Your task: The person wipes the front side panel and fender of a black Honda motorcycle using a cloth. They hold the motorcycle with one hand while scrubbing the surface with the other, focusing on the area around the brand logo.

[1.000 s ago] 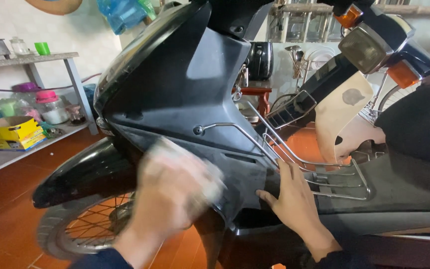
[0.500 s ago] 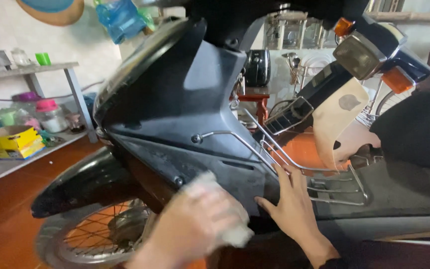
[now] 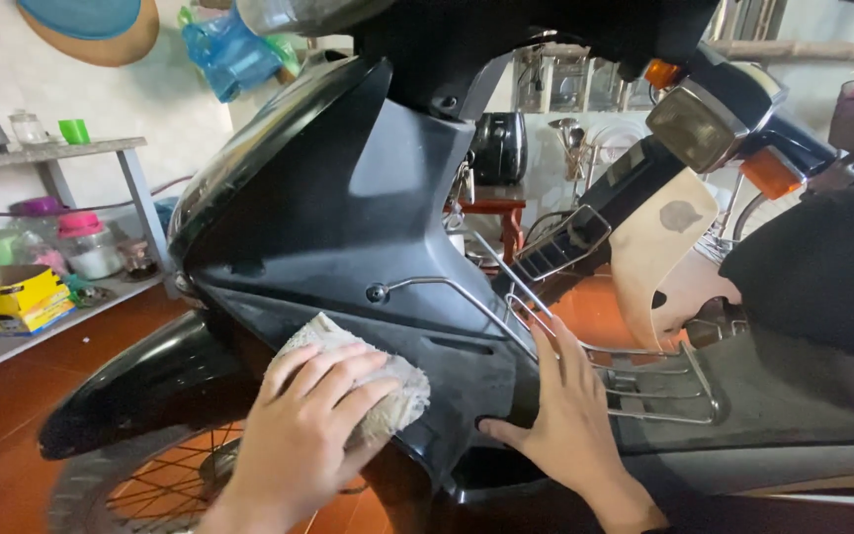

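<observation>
Orange tiled floor point(image 3: 12, 435) lies below; left hand point(image 3: 303, 440) presses a beige cloth point(image 3: 387, 391) onto the black scooter panel point(image 3: 348, 227), right hand point(image 3: 570, 420) flat, released, beside it.

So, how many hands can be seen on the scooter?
2. The left hand presses a pale cloth against the black side panel. The right hand lies flat on the panel's rear edge, beside the wire rack. No others are visible.
</observation>
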